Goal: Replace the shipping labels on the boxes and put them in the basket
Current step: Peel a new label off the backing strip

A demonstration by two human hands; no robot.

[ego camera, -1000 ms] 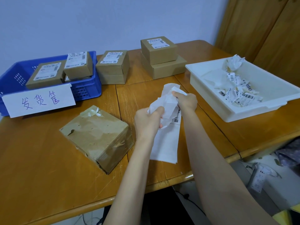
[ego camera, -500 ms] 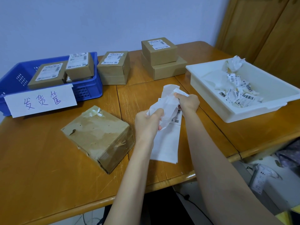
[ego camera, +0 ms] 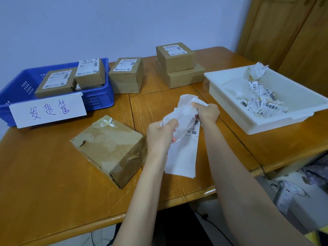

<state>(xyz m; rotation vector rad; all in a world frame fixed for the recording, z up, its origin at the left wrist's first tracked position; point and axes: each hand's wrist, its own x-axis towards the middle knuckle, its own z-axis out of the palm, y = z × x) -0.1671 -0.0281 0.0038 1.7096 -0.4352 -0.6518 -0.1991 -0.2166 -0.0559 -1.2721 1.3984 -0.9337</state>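
Little has moved: both hands still crumple the white backing paper (ego camera: 182, 116) above the label sheets (ego camera: 182, 157), just right of the worn box (ego camera: 110, 150). Left hand (ego camera: 160, 137) and right hand (ego camera: 206, 113) each grip the wad with curled fingers. Blue basket (ego camera: 99, 100) sits beyond that box, the white tray (ego camera: 266, 125) far right.

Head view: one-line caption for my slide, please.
Both hands, left hand and right hand, crumple white backing paper beside a stripped box.
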